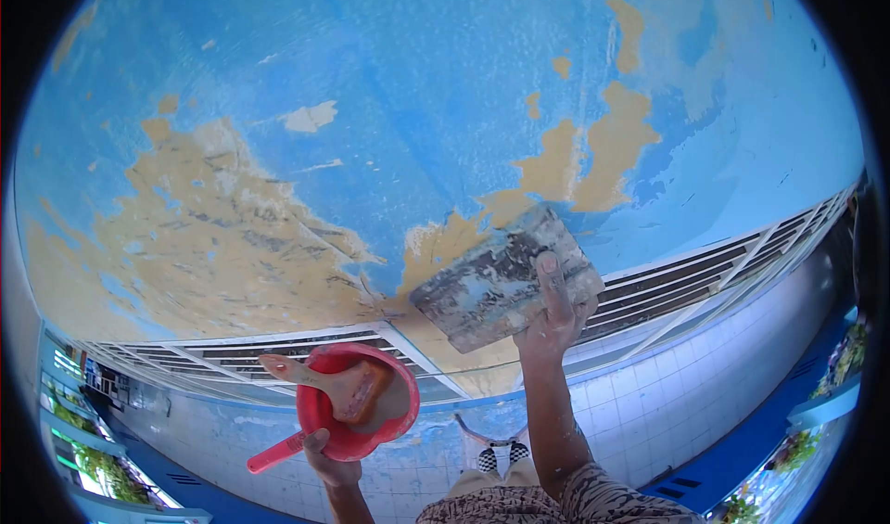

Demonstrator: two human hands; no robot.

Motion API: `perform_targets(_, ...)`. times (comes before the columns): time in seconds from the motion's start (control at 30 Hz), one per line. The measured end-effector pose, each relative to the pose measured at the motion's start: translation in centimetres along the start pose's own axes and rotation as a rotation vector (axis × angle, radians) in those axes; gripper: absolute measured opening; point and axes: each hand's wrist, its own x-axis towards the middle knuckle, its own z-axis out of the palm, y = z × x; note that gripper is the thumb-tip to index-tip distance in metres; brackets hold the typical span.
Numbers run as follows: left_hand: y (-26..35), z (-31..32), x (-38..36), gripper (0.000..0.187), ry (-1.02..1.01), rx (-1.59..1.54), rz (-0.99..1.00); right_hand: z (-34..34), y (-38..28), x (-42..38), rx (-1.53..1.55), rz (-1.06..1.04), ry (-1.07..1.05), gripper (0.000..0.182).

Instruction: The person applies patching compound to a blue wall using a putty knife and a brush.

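My right hand (554,318) is raised against a blue wall (417,88) with large yellow-tan patches where paint has peeled. It grips a wide, paint-stained flat scraper blade (491,283), index finger laid along the blade, which lies flat on the wall at the edge of a tan patch. My left hand (329,464) holds a red plastic scoop-bowl (357,399) by its handle, lower left. Inside the bowl lies a wooden-handled putty knife (338,383) and some putty.
Below the wall runs a long louvred vent band (686,278), then white tiled wall (649,403). My patterned sleeve and checkered shoes (501,454) show at the bottom. Green plants (88,450) stand at the lower left and lower right.
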Motion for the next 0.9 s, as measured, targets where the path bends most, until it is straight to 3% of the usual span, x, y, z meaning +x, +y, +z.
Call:
perform_targets(0.17, 3.9, 2.0, 0.2, 0.083, 0.112, 0.028, 0.163, 0.1, 0.6, -2.9, 0.087, -0.103, -0.081, 0.038)
perform_targets(0.23, 4.6, 1.5, 0.8, 0.082, 0.116, 0.090, 0.209, -0.3, -3.1, -1.5, 1.133, 0.816, 0.249, 0.050)
perform_targets(0.27, 5.0, 1.3, 0.9, 0.083, 0.173, 0.070, 0.217, -0.6, -3.9, -0.7, 1.236, 0.884, 0.292, 0.055)
perform_targets(0.4, 6.1, 0.9, 2.2, 0.084, 0.235, 0.026, 0.248, -0.3, -4.7, 0.1, 1.103, 0.831, 0.358, 0.062)
perform_targets(0.47, 6.3, 0.7, 2.6, 0.084, 0.237, 0.018, 0.254, -0.1, -4.3, -0.3, 0.841, 0.681, 0.383, 0.051)
perform_targets(0.57, 6.2, 0.6, 2.9, 0.085, 0.269, 0.073, 0.260, -0.5, -3.7, -0.9, 0.751, 0.624, 0.273, 0.040)
perform_targets(0.7, 5.9, 1.3, 3.2, 0.086, 0.234, 0.074, 0.258, -0.3, -4.2, -0.5, 0.823, 0.724, 0.351, 0.029)
perform_targets(0.9, 5.8, 1.6, 4.2, 0.083, 0.232, 0.091, 0.269, -0.3, -5.3, 4.3, 0.723, 0.590, 0.355, 0.030)
